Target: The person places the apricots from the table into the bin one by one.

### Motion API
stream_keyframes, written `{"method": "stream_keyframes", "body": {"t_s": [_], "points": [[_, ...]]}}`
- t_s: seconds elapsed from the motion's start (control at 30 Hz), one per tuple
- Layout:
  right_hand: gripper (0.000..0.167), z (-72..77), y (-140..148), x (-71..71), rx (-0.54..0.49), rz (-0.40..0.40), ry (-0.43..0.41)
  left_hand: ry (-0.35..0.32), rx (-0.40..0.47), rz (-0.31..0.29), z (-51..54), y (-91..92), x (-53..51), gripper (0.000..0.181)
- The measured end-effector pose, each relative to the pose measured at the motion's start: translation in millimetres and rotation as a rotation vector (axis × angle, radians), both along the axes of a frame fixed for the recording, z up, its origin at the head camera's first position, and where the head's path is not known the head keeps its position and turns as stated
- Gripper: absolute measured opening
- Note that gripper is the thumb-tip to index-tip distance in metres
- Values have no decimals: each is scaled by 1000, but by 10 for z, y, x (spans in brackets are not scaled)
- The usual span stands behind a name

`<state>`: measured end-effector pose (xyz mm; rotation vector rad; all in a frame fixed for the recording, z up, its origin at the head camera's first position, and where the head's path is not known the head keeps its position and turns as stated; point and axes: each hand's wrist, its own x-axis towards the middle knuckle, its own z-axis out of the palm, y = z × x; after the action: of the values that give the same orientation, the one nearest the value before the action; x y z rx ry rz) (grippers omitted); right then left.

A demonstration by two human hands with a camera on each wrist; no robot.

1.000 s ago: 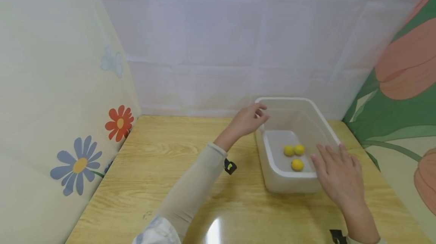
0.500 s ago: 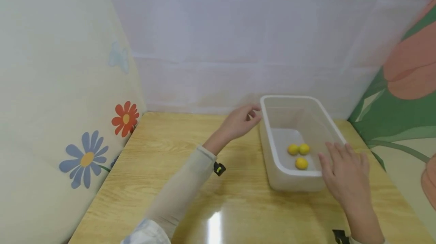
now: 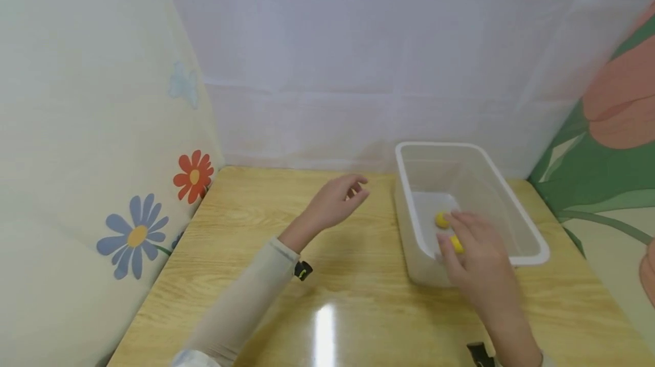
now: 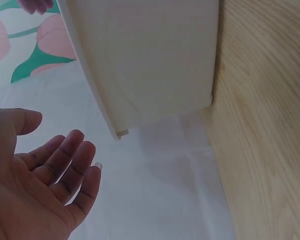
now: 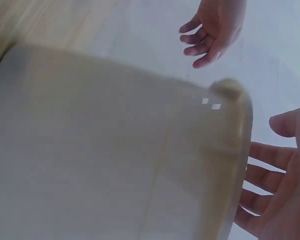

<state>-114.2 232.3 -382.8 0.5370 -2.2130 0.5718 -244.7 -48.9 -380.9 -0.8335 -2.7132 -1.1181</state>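
Note:
A white plastic bin point(image 3: 413, 259) stands on the table with yellow lemons inside. One lemon point(image 3: 441, 219) and part of another lemon point(image 3: 457, 244) show past my right hand point(image 3: 478, 264), which hides the rest. That hand hovers over the bin's near end, fingers spread and loosely bent, gripping nothing. In the right wrist view its fingertips are partly behind the bin's rim point(image 5: 244, 145); contact is unclear. My left hand point(image 3: 335, 202) hangs in the air left of the bin, apart from it. The left wrist view shows its palm bare and its fingers relaxed beside the bin wall point(image 4: 150, 55).
The wood-grain table point(image 3: 256, 207) extends left and in front of the bin. A pale cloth point(image 3: 307, 60) hangs behind it. Flower-printed cloths stand at the left side point(image 3: 97, 145) and right side point(image 3: 614, 196).
My left hand has drawn back leftward, away from the bin's rim. My right hand has shifted left from the bin's near right corner to over the lemons. The view has turned slightly.

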Motion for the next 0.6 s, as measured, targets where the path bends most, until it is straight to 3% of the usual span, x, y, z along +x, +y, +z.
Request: {"method": "stream_keyframes", "body": {"t_s": [0.23, 0.5, 0.6], "points": [[53, -9, -263, -61, 30, 64, -6, 10, -27, 9, -62, -164, 141, 39], [46, -20, -564, -155, 63, 112, 29, -18, -72, 49, -105, -358, 267, 40], [42, -29, -687, -190, 80, 130, 2, -20, -70, 60, -119, -428, 306, 40]]}}
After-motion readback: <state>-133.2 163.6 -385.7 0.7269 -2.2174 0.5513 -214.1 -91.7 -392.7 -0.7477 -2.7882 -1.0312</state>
